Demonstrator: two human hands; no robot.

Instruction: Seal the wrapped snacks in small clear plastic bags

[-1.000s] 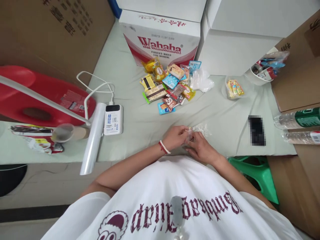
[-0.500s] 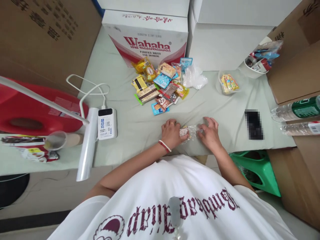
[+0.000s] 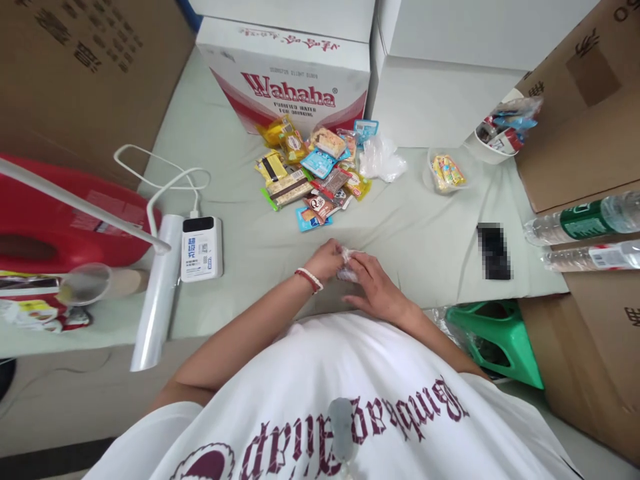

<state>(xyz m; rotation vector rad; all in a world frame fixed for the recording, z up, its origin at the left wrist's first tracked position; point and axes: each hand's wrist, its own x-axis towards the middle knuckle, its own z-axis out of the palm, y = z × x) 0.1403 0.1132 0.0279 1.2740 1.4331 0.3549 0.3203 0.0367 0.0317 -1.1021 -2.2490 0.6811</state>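
A small snack in clear plastic wrap [image 3: 346, 273] lies at the front of the cloth-covered table, mostly covered by my hands. My left hand [image 3: 327, 260], with a beaded bracelet at the wrist, pinches its left end. Across the wrap from the right come the fingers of my right hand [image 3: 376, 288], pressing on it, while the thumb sits lower and apart. Beyond my hands is a heap of packaged snacks [image 3: 325, 183], with a crumpled clear plastic bag [image 3: 383, 159] at its right side.
A white power bank [image 3: 201, 250] with a cable and a lamp tube [image 3: 159, 293] are at left. A clear bowl of yellow packets [image 3: 447, 172], a dark phone [image 3: 494, 250] and plastic bottles [image 3: 585, 223] stand or lie at right. A Wahaha carton [image 3: 295, 87] closes off the back.
My right hand has moved left, over the snack and close to my left hand. The wrap that was spread out to the right is now gathered in. The view has shifted slightly.
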